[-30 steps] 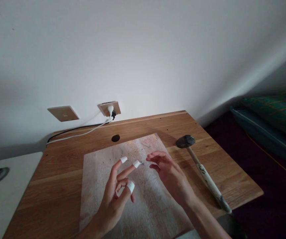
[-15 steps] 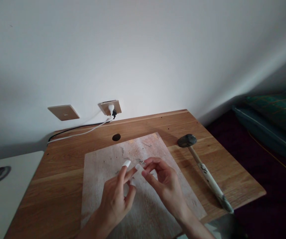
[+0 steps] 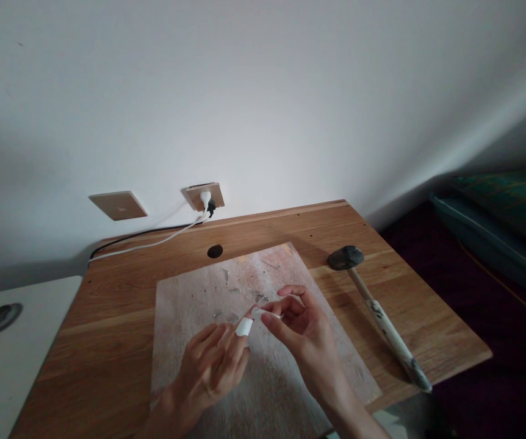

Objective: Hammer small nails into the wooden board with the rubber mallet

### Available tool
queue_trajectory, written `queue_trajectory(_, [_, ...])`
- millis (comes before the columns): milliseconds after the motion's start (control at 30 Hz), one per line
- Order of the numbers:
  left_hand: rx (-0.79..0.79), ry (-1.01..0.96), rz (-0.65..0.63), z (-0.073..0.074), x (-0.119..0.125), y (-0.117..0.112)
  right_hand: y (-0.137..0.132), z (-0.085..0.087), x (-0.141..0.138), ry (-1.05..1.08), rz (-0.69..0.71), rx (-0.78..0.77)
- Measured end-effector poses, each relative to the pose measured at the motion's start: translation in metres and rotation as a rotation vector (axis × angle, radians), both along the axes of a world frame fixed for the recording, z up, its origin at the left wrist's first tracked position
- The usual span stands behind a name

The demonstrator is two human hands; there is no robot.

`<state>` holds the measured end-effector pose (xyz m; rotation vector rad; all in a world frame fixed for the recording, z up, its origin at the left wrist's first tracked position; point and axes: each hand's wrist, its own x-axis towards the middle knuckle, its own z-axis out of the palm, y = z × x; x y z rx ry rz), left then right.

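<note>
My left hand (image 3: 210,366) is over the board, its fingers pointing right and partly bent. A white wrap covers the tip of one left finger. My right hand (image 3: 306,329) pinches a strip of white tape (image 3: 258,313) between thumb and fingers, at the end of another left fingertip. A short end of the strip sticks out to the right. Below both hands lies a worn, whitish wooden board (image 3: 190,360). Several loose nails (image 3: 260,297) and small dark holes are on its far part, some partly hidden by my fingers.
Right of the board, a mallet (image 3: 345,258) with a dark head and whitish handle lies on the wooden table (image 3: 93,341). Behind, cables run to a wall socket (image 3: 203,196). A white surface (image 3: 29,329) stands left; cushions (image 3: 496,244) lie right.
My left hand has turned, and its wrapped finger has swung down and right towards the other fingers. My right hand keeps its pinch on the tape, its index finger slightly raised.
</note>
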<state>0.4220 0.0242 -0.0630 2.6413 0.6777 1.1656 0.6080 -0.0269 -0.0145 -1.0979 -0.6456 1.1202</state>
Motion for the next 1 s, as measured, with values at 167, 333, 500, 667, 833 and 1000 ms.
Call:
queue_trajectory(167, [-0.612,-0.265,0.074,0.013,0.010,-0.031,-0.001,0.004,-0.002,-0.049,-0.003,0.035])
queue_trajectory(333, [-1.152,-0.509,-0.018,0.024,0.015,-0.044,-0.003,0.003,-0.001,-0.045,0.007,0.034])
queue_trajectory(500, [-1.491,-0.636,-0.146,0.042,0.014,-0.038,-0.003,-0.003,0.001,-0.007,0.046,0.009])
queue_trajectory(667, [-1.638,-0.696,-0.132,0.054,0.010,-0.036,-0.004,-0.003,0.007,-0.184,0.110,0.057])
queue_trajectory(833, [-1.629,-0.662,-0.095,0.053,0.011,-0.033,-0.007,-0.008,0.012,-0.506,0.050,0.105])
queue_trajectory(1000, [-1.566,-0.691,-0.040,0.055,0.013,-0.029,-0.007,-0.014,0.016,-0.316,0.075,0.045])
